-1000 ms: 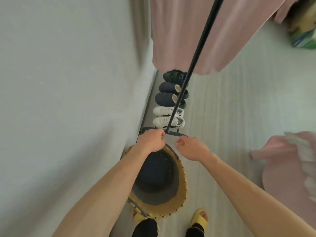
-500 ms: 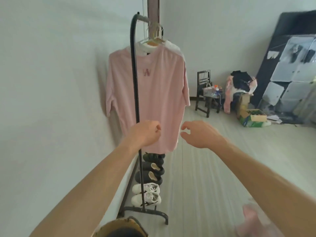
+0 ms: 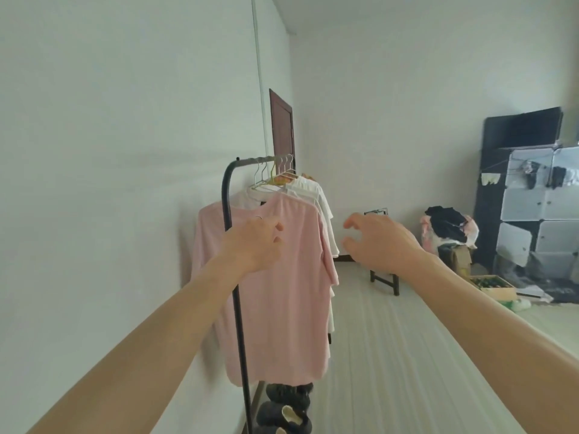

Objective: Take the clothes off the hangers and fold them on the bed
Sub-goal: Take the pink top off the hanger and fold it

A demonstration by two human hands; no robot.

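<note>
while both bare arms stretch forward, a white wall (image 3: 109, 151) fills everything left of the left grip (image 3: 253, 242), and pale floor (image 3: 391, 355) runs below and beyond the right grip (image 3: 382, 242). a plastic cube cabinet (image 3: 539, 214) stands far right of the right grip, well apart from it. the pink t-shirt (image 3: 288, 292), nearest of the garments, hangs on the black garment rack (image 3: 239, 324) directly behind and below the left grip; the rack's upright post passes behind that wrist. white shirts (image 3: 308, 189) hang just behind the pink one, on wire hangers (image 3: 266, 177) hooked over the rail above the left grip. dark shoes (image 3: 288, 415) sit on the floor far below it. the left grip is curled into a loose fist with nothing seen in it; whether it touches the fabric cannot be told. the right grip is spread wide, fingers bent claw-like, empty, near the shirts' right edge.
</note>
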